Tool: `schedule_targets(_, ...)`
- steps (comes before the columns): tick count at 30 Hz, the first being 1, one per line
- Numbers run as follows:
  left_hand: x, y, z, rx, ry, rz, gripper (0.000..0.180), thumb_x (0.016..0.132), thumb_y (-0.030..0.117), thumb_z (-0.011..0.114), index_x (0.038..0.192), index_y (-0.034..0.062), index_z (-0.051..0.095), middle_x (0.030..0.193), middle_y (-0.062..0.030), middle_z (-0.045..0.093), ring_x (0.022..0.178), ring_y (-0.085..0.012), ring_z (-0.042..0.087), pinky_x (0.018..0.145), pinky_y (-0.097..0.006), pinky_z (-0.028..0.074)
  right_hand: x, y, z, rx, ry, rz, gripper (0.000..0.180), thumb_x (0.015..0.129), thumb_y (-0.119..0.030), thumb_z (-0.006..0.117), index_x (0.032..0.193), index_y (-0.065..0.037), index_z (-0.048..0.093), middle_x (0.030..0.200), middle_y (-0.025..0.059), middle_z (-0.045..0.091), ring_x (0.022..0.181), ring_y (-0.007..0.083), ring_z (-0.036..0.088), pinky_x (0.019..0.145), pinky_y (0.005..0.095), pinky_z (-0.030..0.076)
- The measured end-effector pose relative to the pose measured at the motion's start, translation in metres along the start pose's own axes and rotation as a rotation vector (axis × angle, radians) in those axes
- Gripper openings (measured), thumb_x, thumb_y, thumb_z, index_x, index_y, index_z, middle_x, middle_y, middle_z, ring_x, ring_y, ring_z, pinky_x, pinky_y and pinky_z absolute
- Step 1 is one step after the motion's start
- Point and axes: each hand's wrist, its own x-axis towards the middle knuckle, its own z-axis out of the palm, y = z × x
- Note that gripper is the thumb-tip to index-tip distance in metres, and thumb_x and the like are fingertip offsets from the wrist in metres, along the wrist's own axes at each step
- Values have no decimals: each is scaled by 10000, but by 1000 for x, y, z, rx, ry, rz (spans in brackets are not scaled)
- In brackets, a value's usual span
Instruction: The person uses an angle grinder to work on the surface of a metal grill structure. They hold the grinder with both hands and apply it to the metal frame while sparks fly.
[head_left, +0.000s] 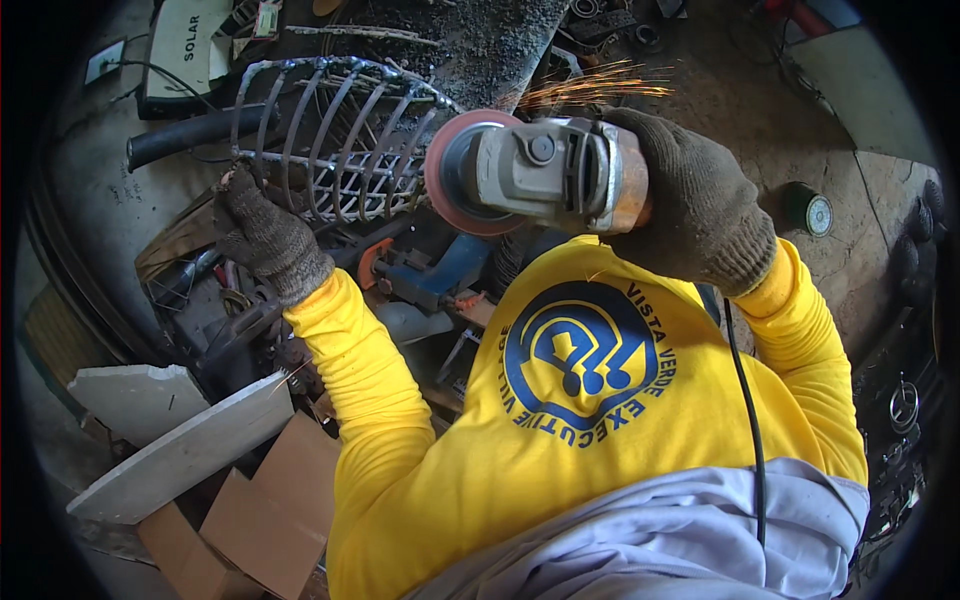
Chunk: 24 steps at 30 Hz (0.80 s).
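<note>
My right hand [695,195], in a dark knitted glove, is wrapped round the body of an angle grinder [545,170]. The grinder's reddish disc [470,172] meets the right end of a curved cage of welded metal bars [345,140]. Orange sparks [600,88] fly off to the far right. At the cage's near left corner, my gloved left hand [262,232] is closed on the metal frame. The disc hides the exact spot where it touches the metal.
A blue tool with orange parts [425,275] lies below the cage, among clutter. Cardboard boxes [270,500] and pale boards [185,445] are at the near left. A black tube [190,138] lies left of the cage. The black cord [748,420] hangs over my yellow shirt.
</note>
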Motion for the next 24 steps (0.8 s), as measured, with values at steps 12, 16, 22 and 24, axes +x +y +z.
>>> schedule_targets(12, 0, -15, -12, 465, -6, 474, 306, 953, 294, 655, 870, 3, 692, 723, -99, 658, 649, -232, 625, 607, -352, 452, 3, -14, -22, -214, -93, 85, 835, 568, -248, 917, 1308, -64, 575, 1168, 171, 678, 1064, 355, 669, 935, 409, 538)
schedule_targets(16, -3, -12, -11, 453, -52, 360, 278, 950, 281, 662, 870, 17, 699, 740, -91, 671, 664, -256, 638, 628, -361, 471, 5, -12, -25, -157, -99, 22, 841, 562, -260, 922, 1303, -61, 577, 1164, 170, 680, 1053, 356, 673, 923, 410, 541)
schedule_targets(22, -6, -8, -6, 345, -55, 370, 262, 943, 264, 673, 883, 10, 703, 784, -83, 698, 672, -202, 636, 640, -327, 482, -2, -10, -24, -142, -141, 106, 867, 551, -273, 927, 1311, -58, 568, 1160, 163, 680, 1023, 357, 683, 900, 403, 549)
schedule_targets(24, -5, -8, -7, 346, -60, 360, 261, 947, 258, 667, 889, 6, 703, 790, -83, 701, 680, -193, 637, 641, -321, 481, -3, -5, -22, -102, -83, 32, 886, 551, -286, 930, 1325, -61, 562, 1158, 159, 678, 1037, 351, 675, 915, 409, 539)
